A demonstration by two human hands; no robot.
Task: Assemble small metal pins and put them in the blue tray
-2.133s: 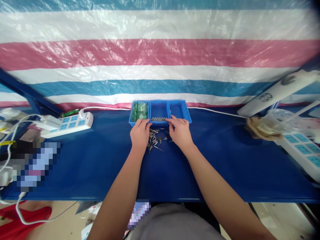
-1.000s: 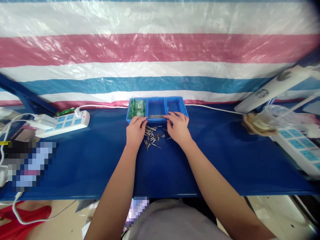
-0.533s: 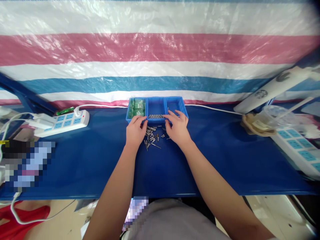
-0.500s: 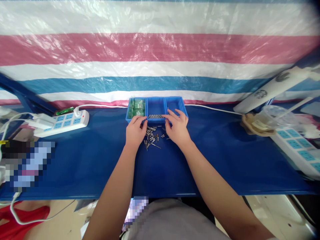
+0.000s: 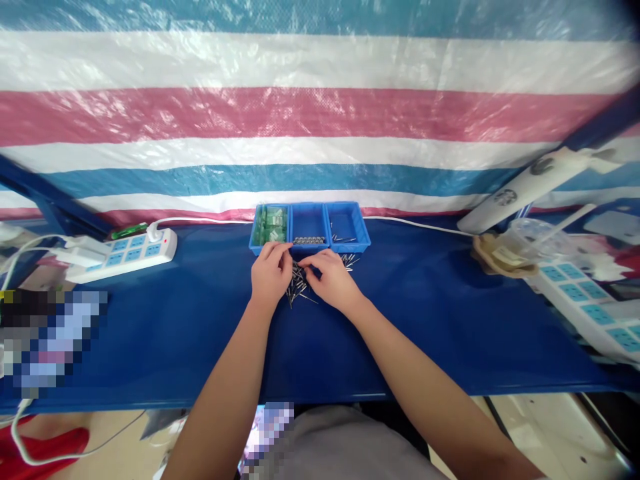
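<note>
Nearest, left hand and right hand both curled, fingertips down among loose metal pins on the blue table, grip on any pin impossible to tell; just beyond, three-compartment blue tray; farther left, white power strip.

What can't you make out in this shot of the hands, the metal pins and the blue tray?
- Head view: whether the left hand or right hand pinches a pin; fingers curl over the metal pins.
- Green parts in the blue tray: too small to identify.
- Pixelated patch at left: blurred.
</note>
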